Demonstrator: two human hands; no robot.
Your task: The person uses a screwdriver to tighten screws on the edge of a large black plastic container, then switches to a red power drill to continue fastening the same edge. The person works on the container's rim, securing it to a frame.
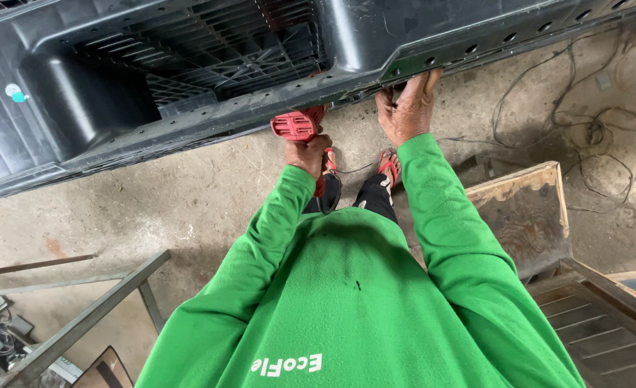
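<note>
Hands on black truck-bed liner
</note>
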